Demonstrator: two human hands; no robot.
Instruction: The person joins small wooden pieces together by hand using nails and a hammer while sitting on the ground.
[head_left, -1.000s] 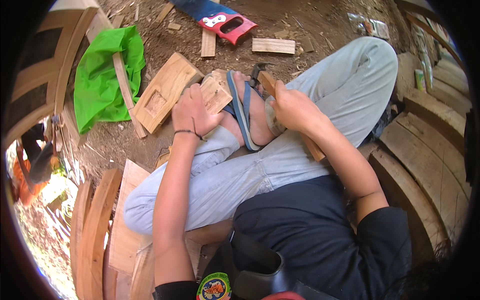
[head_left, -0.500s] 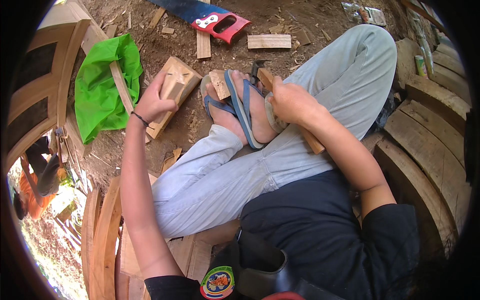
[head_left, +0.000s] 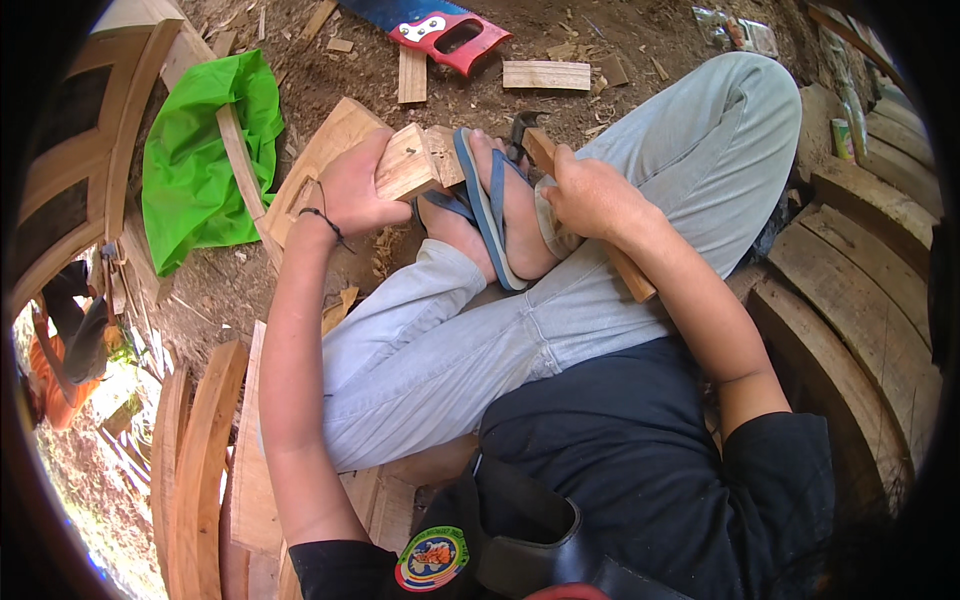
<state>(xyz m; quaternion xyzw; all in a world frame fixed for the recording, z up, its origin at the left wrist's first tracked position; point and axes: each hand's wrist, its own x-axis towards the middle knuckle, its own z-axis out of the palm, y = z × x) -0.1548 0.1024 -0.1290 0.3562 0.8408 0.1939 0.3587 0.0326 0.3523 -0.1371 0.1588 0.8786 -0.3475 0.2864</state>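
My left hand (head_left: 357, 187) is closed round a pale wooden block (head_left: 404, 166), thumb on the near side. A dark nail stands out of the block's end, and its corner is close against a smaller wood piece (head_left: 444, 152) by my sandaled feet. A wider wooden board (head_left: 338, 130) runs behind my left hand; whether it is joined to the block I cannot tell. My right hand (head_left: 590, 193) grips a hammer (head_left: 541, 150) midway along its wooden handle. The dark hammer head lies beside my right sandal, and the handle's end rests over my jeans.
A red-handled saw (head_left: 468, 58) lies on the dirt ahead, near wood offcuts (head_left: 546, 75). A green plastic bag (head_left: 200, 165) lies left under a thin stick. Curved timbers (head_left: 845, 300) stand at right, and more (head_left: 205, 450) at lower left. A person in orange (head_left: 62, 375) is far left.
My left hand has turned the wood and moved it right, toward my feet, so the nail end now faces the hammer side. My right hand and hammer have barely moved.
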